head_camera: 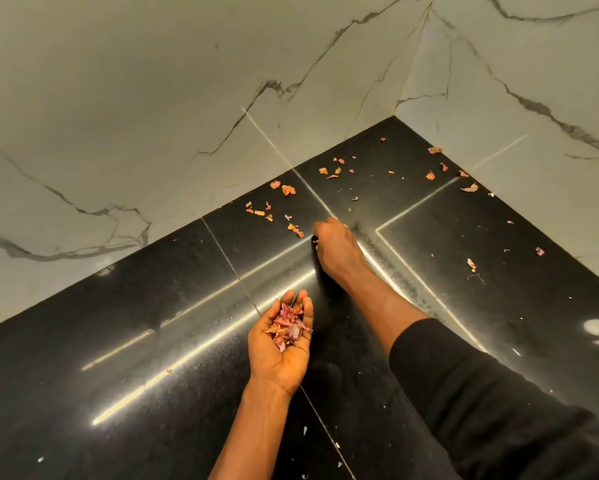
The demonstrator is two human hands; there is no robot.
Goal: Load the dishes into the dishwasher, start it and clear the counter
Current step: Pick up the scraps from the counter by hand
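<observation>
The marble walls (152, 98) meet at the back corner (395, 117) of the black counter (118, 341), and this corner serves as the marker. No dishwasher or dishes are in view, so the step in hand looks like the last one: clearing the counter of dry peel scraps (288, 189). These lie scattered in a loose band in front of the back corner and off to both sides of it along the walls. A dark sleeve (498, 393) reaches in from well short of the corner. The right hand (336, 247) is about halfway out to the corner, knuckles up, its fingers bent down onto the stone beside a few scraps; the tips are hidden, so whether they pinch anything I cannot tell. The left hand (284, 355) waits farther back from the corner, palm up, fingers (306, 306) curved into a cup round a pile of peelings (287, 325). Next, likely, the nearest scraps get picked up and dropped into that cup, which must stay level. No brand, label or writing can be read.
</observation>
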